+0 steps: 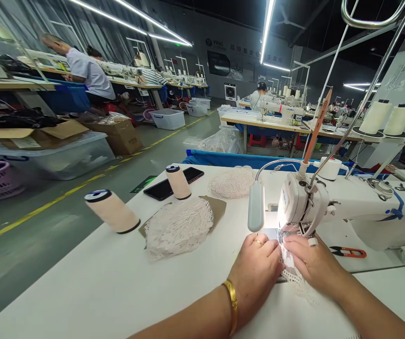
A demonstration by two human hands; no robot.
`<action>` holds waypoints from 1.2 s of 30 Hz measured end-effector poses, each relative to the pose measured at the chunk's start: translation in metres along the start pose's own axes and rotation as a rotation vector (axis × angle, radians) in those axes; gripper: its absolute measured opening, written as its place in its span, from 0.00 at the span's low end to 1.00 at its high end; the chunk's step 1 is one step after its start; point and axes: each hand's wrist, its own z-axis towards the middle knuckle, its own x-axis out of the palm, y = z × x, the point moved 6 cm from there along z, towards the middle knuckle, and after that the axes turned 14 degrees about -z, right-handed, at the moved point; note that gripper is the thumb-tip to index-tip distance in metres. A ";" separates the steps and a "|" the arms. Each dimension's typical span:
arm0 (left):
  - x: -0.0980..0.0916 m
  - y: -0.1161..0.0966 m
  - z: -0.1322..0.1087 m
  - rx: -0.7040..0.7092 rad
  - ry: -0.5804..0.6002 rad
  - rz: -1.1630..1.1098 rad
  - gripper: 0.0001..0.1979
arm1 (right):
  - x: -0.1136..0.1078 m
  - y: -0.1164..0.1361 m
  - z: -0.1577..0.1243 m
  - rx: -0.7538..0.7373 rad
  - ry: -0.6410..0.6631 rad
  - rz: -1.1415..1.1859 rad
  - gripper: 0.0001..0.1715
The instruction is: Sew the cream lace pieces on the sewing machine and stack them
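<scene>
The white table [110, 287] fills most of my view, its near edge cut off by the bottom of the frame. On its right stands the sewing machine [347, 200], and that side runs out of my picture too.

At the machine's needle end I have both hands close together: the left hand [257, 266] and the right hand [317, 261] rest on either side of a lace piece [296, 278], fingertips on it. I cannot tell whether they pinch it or only press it down.

Left of them, a lace pile [179, 226] lies on the table, near two thread cones [112, 212] and a dark phone [160, 188].

The lace piece lies under the fingers, its long axis running from the needle area back toward the wearer and slanting slightly right. Its far end is hidden by fingers and glare; its near edge fades into the white tabletop. I can't make out the needle.

Orange-handled snips [352, 253] lie beyond the right hand.
</scene>
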 end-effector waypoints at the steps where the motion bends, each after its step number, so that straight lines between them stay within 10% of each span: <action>1: 0.000 0.000 0.000 0.007 -0.005 -0.001 0.03 | -0.001 0.000 0.000 0.003 -0.009 0.004 0.18; 29: 0.000 0.014 0.002 -0.035 0.008 -0.214 0.07 | -0.009 0.016 -0.009 -0.016 0.115 0.151 0.07; 36: -0.003 0.026 0.010 -0.051 0.002 -0.357 0.13 | -0.013 0.000 -0.005 0.194 -0.146 0.236 0.10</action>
